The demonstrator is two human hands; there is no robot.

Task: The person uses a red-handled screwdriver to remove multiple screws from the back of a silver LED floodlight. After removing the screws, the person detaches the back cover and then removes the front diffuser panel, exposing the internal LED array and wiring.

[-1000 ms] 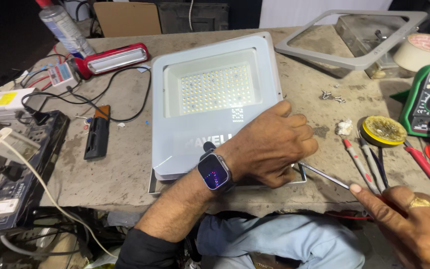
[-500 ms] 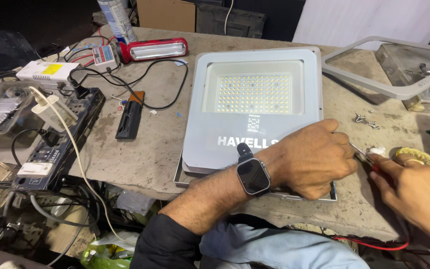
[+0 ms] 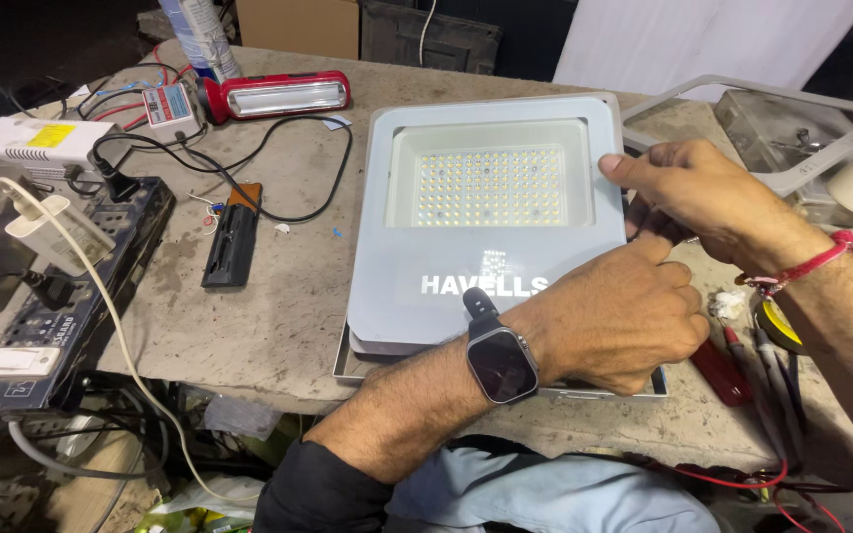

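My left hand [image 3: 624,321] pressed flat on LED floodlight [image 3: 491,212] lower corner, right hand [image 3: 698,192] pinching right rim; looks heavy, rigid, glass fragile, grip frame edges

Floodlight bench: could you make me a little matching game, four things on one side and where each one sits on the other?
Things:
1. left hand
2. right hand
3. red emergency lamp
4. smartwatch

Places:
A. far end of the bench, behind the floodlight
B. on the left wrist
C. pressing the floodlight's near right corner
D. gripping the floodlight's right edge

Pairs: 1-C, 2-D, 3-A, 4-B
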